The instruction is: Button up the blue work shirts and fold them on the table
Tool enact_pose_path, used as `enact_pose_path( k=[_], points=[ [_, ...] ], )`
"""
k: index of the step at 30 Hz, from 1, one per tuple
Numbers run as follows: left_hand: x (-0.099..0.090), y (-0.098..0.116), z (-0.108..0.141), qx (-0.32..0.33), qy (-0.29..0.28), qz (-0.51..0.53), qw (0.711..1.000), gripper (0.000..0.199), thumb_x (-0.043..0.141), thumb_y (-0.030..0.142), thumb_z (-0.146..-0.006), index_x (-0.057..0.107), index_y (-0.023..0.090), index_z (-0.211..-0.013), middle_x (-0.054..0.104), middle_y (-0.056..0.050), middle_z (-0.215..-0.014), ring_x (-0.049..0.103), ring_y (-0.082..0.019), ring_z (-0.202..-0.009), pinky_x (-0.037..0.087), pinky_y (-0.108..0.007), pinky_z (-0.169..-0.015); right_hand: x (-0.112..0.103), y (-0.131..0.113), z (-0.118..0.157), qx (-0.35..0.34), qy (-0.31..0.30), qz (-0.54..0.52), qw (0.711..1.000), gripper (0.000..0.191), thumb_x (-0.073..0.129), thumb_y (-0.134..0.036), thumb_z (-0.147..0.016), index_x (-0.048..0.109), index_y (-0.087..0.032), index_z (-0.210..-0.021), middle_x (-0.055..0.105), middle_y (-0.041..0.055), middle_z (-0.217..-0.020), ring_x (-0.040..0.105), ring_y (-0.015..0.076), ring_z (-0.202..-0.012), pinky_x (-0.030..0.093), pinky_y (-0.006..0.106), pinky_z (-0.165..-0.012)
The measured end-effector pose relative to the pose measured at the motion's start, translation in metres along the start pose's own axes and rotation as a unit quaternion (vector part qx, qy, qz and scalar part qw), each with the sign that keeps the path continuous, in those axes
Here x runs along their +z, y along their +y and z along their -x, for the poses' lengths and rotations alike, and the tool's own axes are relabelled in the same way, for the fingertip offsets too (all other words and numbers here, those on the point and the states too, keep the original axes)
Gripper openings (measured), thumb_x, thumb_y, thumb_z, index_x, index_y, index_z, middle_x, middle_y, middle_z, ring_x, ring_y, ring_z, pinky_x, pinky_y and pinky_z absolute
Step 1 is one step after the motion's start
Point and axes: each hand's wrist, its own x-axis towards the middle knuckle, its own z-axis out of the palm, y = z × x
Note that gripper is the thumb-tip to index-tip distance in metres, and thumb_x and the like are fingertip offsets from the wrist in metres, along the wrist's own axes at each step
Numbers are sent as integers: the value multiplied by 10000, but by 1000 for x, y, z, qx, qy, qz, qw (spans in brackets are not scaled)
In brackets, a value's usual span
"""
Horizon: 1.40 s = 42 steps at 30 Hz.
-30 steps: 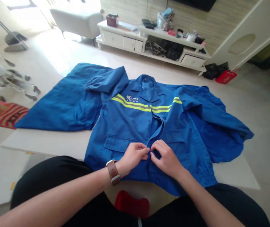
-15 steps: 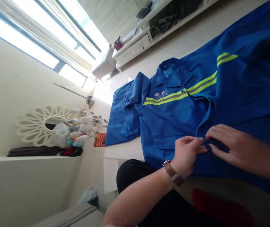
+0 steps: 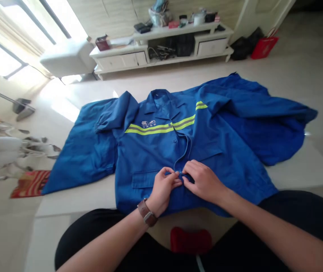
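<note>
The blue jacket [image 3: 147, 153] lies face up on the white table [image 3: 88, 196]. A lime-and-grey band [image 3: 150, 130] crosses the chest; the placket [image 3: 186, 146] gapes below. Collar [image 3: 150, 104] points away from the person; torso axis runs near-to-far. Left hand [image 3: 162, 189] and right hand [image 3: 203, 180] pinch the placket.

Jacket [image 3: 151, 153]: partly hidden by fingers [image 3: 194, 167] | logo [image 3: 148, 123]: seemingly too blurred to read | curtain [image 3: 17, 29]: cut off

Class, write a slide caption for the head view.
Left hand and right hand pinch the front of a blue jacket spread on a white table.
</note>
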Motion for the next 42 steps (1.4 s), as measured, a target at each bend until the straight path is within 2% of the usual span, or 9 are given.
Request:
enact_pose_path(
  k=[7, 11, 15, 19, 22, 25, 28, 38, 42],
  points=[
    [7, -2, 1, -20, -9, -5, 1000, 556, 880, 310, -634, 491, 208, -1018, 640, 62, -624, 641, -93, -573, 574, -215, -651, 4, 4, 13, 35, 27, -84, 995, 130, 572, -72, -908, 573, -202, -902, 632, 41, -928, 573, 210, -940, 475, 338, -848],
    [7, -7, -1, -10, -19, -17, 1000, 567, 881, 369, -634, 489, 203, -1008, 633, 62, -604, 628, -96, -558, 546, -198, -605, 8, 7, 23, 56, 50, -135, 988, 141, 561, -78, -930, 584, -209, -978, 651, 46, -1002, 582, 208, -988, 484, 345, -888],
    [6, -11, -2, -3, -33, -17, 999, 515, 867, 388, -650, 494, 198, -950, 600, 72, -572, 603, -89, -545, 519, -187, -583, 8, 6, 26, 40, 31, -121, 991, 141, 542, -95, -947, 587, -208, -1016, 648, 57, -1039, 576, 214, -1016, 481, 355, -909],
    [4, -10, -4, -2, -51, -22, 998, 502, 869, 407, -651, 491, 198, -907, 568, 86, -568, 567, -73, -528, 493, -181, -570, 2, 4, 20, 25, -10, -73, 997, 107, 517, -121, -955, 579, -193, -1005, 634, 66, -1017, 563, 218, -994, 473, 356, -897],
    [1, -12, -7, 6, -73, -38, 997, 533, 886, 417, -626, 483, 201, -901, 566, 85, -557, 554, -77, -527, 463, -171, -548, -11, 1, 16, 2, -82, -5, 997, 183, 469, -85, -932, 577, -183, -1042, 626, 72, -1037, 547, 220, -997, 454, 356, -890],
    [-2, -17, -9, 10, -91, -47, 995, 554, 891, 425, -621, 479, 203, -918, 591, 69, -559, 574, -96, -542, 460, -182, -552, -28, -5, 14, -18, -161, 73, 984, 248, 469, -49, -866, 572, -191, -1041, 618, 65, -1044, 529, 224, -996, 431, 354, -869],
    [-1, -20, -8, 22, -104, -46, 993, 540, 878, 420, -644, 475, 204, -930, 589, 69, -549, 564, -97, -534, 440, -183, -550, -40, -14, 15, -15, -197, 126, 972, 229, 474, -64, -853, 563, -202, -1012, 604, 57, -1015, 512, 226, -962, 414, 355, -831],
    [0, -12, -10, 49, -82, -90, 991, 481, 856, 294, -616, 467, 206, -886, 544, 86, -511, 496, -83, -498, 352, -177, -519, -14, -9, 21, 31, -129, 34, 991, 258, 440, -27, -843, 566, -192, -996, 596, 70, -1021, 514, 243, -992, 432, 390, -905],
    [0, -15, -11, 44, -84, -106, 990, 487, 855, 257, -596, 475, 206, -898, 527, 97, -515, 468, -73, -484, 320, -172, -503, -13, -6, 27, 33, -112, -14, 993, 276, 448, -19, -853, 576, -193, -1025, 609, 64, -1033, 545, 236, -1013, 441, 402, -977]
  ],
)
